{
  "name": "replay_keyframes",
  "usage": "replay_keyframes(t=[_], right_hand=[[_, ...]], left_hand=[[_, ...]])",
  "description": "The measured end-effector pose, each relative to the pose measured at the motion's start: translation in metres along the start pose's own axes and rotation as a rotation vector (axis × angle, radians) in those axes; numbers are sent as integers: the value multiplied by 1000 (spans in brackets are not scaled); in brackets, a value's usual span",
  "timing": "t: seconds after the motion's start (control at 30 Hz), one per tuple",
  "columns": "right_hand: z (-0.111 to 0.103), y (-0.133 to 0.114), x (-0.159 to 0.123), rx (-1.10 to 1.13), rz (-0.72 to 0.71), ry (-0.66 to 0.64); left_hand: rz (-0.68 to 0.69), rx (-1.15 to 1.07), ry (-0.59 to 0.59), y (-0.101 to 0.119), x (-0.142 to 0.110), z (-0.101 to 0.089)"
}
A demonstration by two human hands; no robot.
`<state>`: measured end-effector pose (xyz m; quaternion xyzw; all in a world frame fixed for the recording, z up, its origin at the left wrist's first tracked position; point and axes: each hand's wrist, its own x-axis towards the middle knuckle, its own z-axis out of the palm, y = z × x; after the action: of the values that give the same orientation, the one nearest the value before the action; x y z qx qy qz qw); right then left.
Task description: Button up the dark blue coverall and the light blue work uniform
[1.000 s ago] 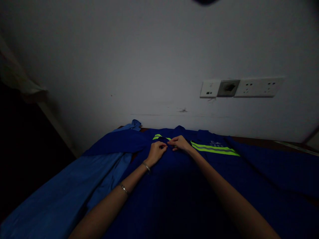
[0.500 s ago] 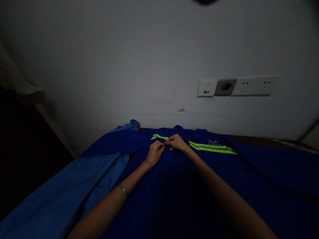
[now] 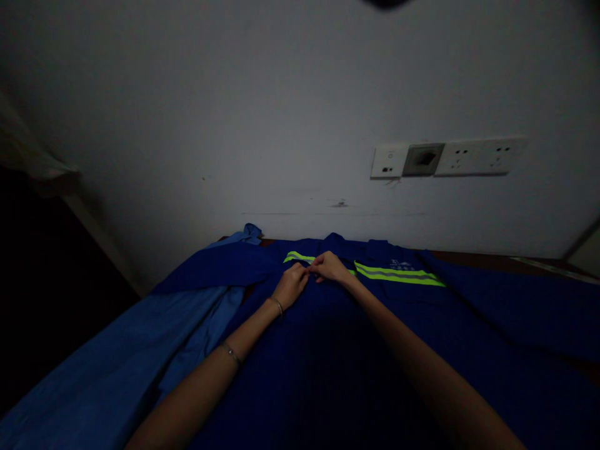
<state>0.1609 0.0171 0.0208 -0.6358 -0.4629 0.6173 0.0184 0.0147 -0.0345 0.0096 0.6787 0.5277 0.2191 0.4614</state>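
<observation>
A dark blue work jacket with yellow-green reflective strips lies spread out in front of me. My left hand and my right hand meet at its chest, below the left-hand reflective strip. Both hands have their fingers pinched together, fingertips nearly touching, on the jacket's cloth. The exact bit of fabric between them is too small and dark to make out. Right of my right hand runs the other reflective strip, under some white lettering.
A lighter blue garment lies to the left, partly beneath the jacket's sleeve. Behind the table's brown edge rises a pale wall with a row of sockets. The lower left is very dark.
Both hands stay at the same spot on the jacket. The fingertips have shifted slightly closer together, and the view has moved a little.
</observation>
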Motion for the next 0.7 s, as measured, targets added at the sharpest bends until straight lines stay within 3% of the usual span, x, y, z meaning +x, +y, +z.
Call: replay_keyframes(t=[0.23, 0.7], right_hand=[[0, -5, -6, -133, -41, 23], [-1, -4, -6, -119, -16, 8]], left_hand=[[-40, -11, -47, 5, 3, -5], [-58, 84, -118, -3, 0, -1]])
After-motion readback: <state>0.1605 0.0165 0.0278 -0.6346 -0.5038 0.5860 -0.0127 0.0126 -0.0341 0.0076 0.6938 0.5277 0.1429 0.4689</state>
